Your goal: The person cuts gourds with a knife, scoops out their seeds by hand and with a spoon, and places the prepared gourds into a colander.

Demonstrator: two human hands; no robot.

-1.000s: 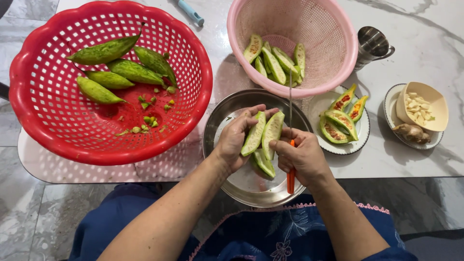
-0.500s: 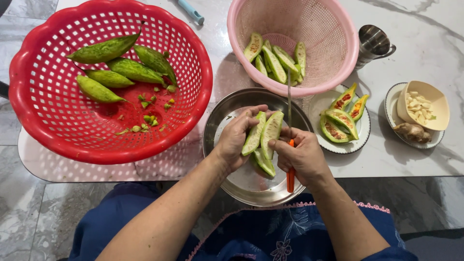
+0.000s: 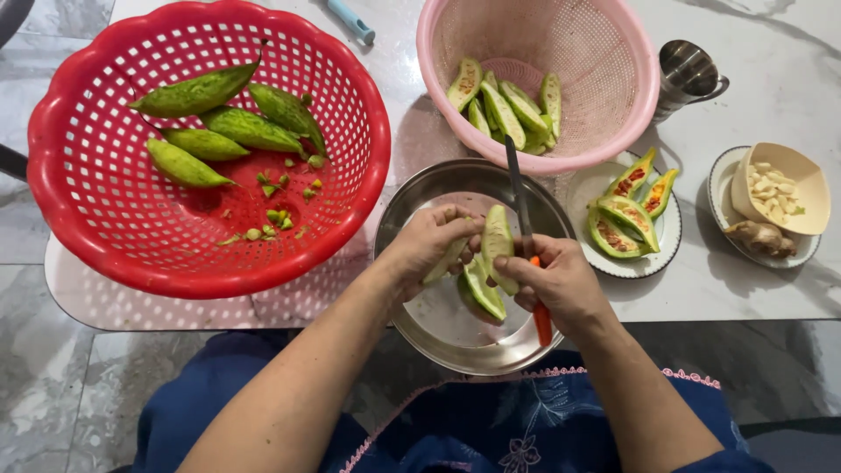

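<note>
1. Red basket (image 3: pixel 114 228) at ten o'clock holds four whole green gourds (image 3: pixel 223 123) and small cut bits.
2. Pink basket (image 3: pixel 613 105) at one o'clock holds split gourd pieces.
3. Steel bowl (image 3: pixel 438 337) sits at centre, under both hands.
4. Left hand (image 3: pixel 429 250) has its fingers curled around a gourd half (image 3: pixel 498 245).
5. Right hand (image 3: pixel 561 285) pinches the same half and grips an orange-handled knife (image 3: pixel 524 219), blade toward twelve o'clock.
6. White plate (image 3: pixel 670 245) at three o'clock carries seeded halves.
</note>
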